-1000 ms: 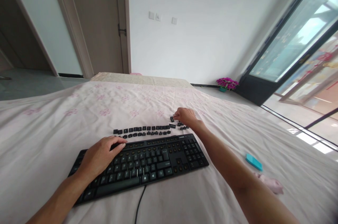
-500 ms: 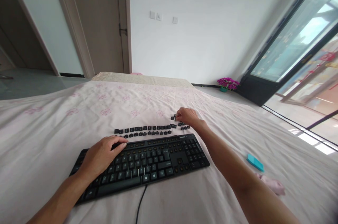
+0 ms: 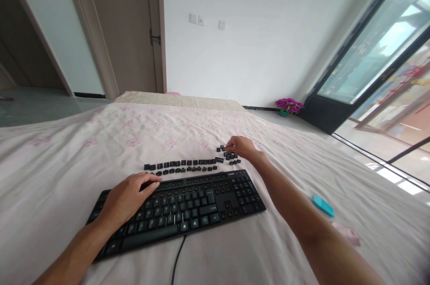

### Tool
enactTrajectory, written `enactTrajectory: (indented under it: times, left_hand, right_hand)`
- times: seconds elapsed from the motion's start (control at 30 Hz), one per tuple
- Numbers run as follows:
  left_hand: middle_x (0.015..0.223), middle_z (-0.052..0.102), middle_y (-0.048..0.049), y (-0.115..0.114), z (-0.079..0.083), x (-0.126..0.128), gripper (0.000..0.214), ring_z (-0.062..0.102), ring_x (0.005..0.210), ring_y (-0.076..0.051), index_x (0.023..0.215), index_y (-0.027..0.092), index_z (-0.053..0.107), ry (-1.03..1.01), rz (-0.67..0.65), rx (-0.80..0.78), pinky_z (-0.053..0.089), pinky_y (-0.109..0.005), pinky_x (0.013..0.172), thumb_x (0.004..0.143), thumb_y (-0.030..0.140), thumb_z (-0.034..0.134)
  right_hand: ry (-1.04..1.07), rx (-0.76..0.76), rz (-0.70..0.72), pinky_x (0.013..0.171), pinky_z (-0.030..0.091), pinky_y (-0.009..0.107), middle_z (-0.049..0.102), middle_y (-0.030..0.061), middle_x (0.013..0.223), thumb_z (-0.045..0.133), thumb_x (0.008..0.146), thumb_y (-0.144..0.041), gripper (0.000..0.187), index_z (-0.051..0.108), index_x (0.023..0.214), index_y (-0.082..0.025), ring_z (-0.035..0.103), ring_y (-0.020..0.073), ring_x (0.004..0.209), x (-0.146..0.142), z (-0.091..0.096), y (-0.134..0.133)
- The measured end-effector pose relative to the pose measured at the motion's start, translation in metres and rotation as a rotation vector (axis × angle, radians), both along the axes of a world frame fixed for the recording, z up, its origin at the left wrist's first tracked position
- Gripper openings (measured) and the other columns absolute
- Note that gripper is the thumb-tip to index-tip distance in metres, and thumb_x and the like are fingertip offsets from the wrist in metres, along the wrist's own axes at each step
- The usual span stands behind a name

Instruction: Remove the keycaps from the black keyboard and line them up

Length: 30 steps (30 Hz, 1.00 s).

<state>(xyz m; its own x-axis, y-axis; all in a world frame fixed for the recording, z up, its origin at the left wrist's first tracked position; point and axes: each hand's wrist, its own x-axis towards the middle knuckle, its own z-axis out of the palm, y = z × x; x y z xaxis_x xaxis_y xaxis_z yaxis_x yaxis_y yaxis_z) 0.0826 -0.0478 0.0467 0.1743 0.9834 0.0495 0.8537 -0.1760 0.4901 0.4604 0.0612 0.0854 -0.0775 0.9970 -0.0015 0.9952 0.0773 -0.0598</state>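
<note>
A black wired keyboard (image 3: 188, 206) lies on a pale pink flowered bed sheet (image 3: 67, 150). My left hand (image 3: 129, 197) rests flat on its upper left keys, fingers stretched toward the top row. Beyond the keyboard, loose black keycaps (image 3: 181, 166) lie in two rows. A smaller cluster of keycaps (image 3: 230, 156) sits to their right. My right hand (image 3: 242, 147) reaches over that cluster with fingertips pinched together at a keycap; what they grip is too small to name.
A teal flat object (image 3: 323, 205) and a pink cloth piece (image 3: 347, 233) lie on the sheet at the right. The keyboard's cable (image 3: 176, 262) runs toward me. A potted purple flower (image 3: 289, 106) stands on the floor by the glass door.
My right hand has shifted slightly right and farther over the small keycap cluster. My left hand stays on the keyboard.
</note>
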Motion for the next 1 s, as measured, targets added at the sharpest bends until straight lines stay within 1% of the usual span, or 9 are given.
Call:
enactTrajectory:
  times: [0.1,0.23,0.4,0.6,0.73,0.87,1.0]
  left_hand:
    - [0.109,0.069,0.0023,0.0,0.0,0.0,0.033,0.06,0.104,-0.021,0.098,0.029,0.069,-0.002,-0.001,-0.004,0.043,-0.029,0.087,0.084,0.045,0.043]
    - [0.109,0.069,0.0023,0.0,0.0,0.0,0.033,0.061,0.104,-0.022,0.097,0.03,0.069,-0.009,-0.004,0.003,0.044,-0.028,0.087,0.083,0.046,0.044]
    - [0.108,0.069,0.0013,0.001,-0.001,0.0,0.033,0.061,0.103,-0.022,0.097,0.029,0.069,-0.021,-0.006,0.011,0.044,-0.029,0.087,0.083,0.045,0.045]
    - [0.109,0.069,0.002,0.001,-0.002,-0.001,0.033,0.06,0.105,-0.022,0.098,0.03,0.068,-0.001,-0.006,-0.001,0.044,-0.029,0.088,0.084,0.046,0.044]
    - [0.11,0.068,0.0021,0.001,-0.001,-0.001,0.032,0.06,0.105,-0.021,0.098,0.03,0.068,0.0,-0.004,-0.009,0.043,-0.029,0.089,0.084,0.046,0.043]
    - [0.109,0.068,0.0017,0.001,-0.001,-0.001,0.032,0.06,0.105,-0.022,0.098,0.03,0.069,-0.012,-0.004,-0.005,0.043,-0.03,0.088,0.083,0.045,0.044]
    - [0.108,0.069,0.0007,0.001,-0.002,-0.001,0.034,0.06,0.103,-0.022,0.097,0.029,0.069,-0.025,-0.005,0.003,0.044,-0.029,0.087,0.083,0.046,0.044]
  right_hand:
    - [0.027,0.043,-0.057,0.069,0.038,0.022,0.071,0.0004,0.098,0.056,0.083,-0.038,0.023,0.073,0.097,-0.03,0.061,0.0181,0.09,0.011,-0.001,0.003]
    - [0.053,0.049,-0.126,0.069,0.04,0.024,0.07,0.0013,0.102,0.055,0.083,-0.037,0.025,0.072,0.101,-0.03,0.061,0.0195,0.092,0.024,-0.007,0.01]
    - [0.095,0.0,-0.128,0.068,0.041,0.023,0.071,-0.0006,0.101,0.059,0.081,-0.04,0.027,0.071,0.104,-0.033,0.062,0.0176,0.088,0.024,-0.017,0.017]
    - [0.109,-0.032,-0.133,0.066,0.04,0.021,0.072,-0.0007,0.091,0.063,0.077,-0.039,0.025,0.073,0.098,-0.03,0.062,0.0155,0.082,0.019,-0.022,0.023]
    - [0.096,-0.016,-0.162,0.064,0.039,0.022,0.071,-0.0003,0.094,0.063,0.076,-0.039,0.024,0.073,0.096,-0.031,0.062,0.017,0.085,0.027,-0.021,0.024]
    - [0.079,-0.011,-0.182,0.066,0.04,0.024,0.071,0.0002,0.093,0.064,0.075,-0.038,0.023,0.074,0.094,-0.032,0.062,0.0186,0.085,0.035,-0.021,0.023]
    - [0.066,0.004,-0.18,0.068,0.041,0.024,0.071,0.0006,0.096,0.062,0.078,-0.039,0.023,0.074,0.097,-0.033,0.062,0.019,0.089,0.037,-0.02,0.021]
